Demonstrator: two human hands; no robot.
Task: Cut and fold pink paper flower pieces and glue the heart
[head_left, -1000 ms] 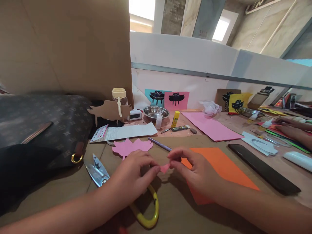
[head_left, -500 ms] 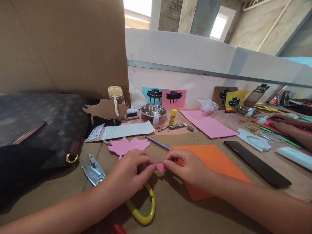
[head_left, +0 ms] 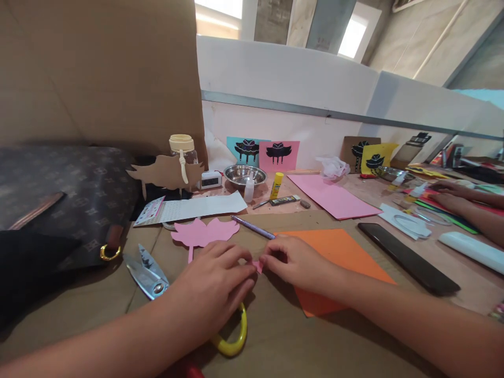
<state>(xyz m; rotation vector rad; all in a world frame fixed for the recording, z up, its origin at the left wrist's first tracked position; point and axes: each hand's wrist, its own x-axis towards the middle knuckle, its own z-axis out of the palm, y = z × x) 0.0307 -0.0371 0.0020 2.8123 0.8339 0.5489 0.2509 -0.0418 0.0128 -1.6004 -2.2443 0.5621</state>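
A small piece of pink paper (head_left: 258, 266) is between my two hands, low over the cardboard. My right hand (head_left: 289, 261) pinches its right side between thumb and forefinger. The fingertips of my left hand (head_left: 220, 278) press together at its left edge. Behind my left hand lies a pink paper cutout (head_left: 202, 232) with wavy edges and a narrow stem. Scissors (head_left: 151, 275) with yellow handles lie partly hidden under my left hand and forearm. Beyond my hands are a purple pen (head_left: 254, 227) and an orange paper sheet (head_left: 331, 257), partly covered by my right arm.
Farther back stand a steel bowl (head_left: 244, 176), a small white bottle (head_left: 249, 190) and a glue stick (head_left: 276, 186). Pink sheets (head_left: 334, 197) and a dark long case (head_left: 407, 258) lie to the right. A patterned bag (head_left: 79, 199) fills the left. Another person's hands (head_left: 452, 199) rest far right.
My left fingers have shifted on the small pink piece, the thumb drawing back and down. My right hand still pinches it. The view has moved slightly.
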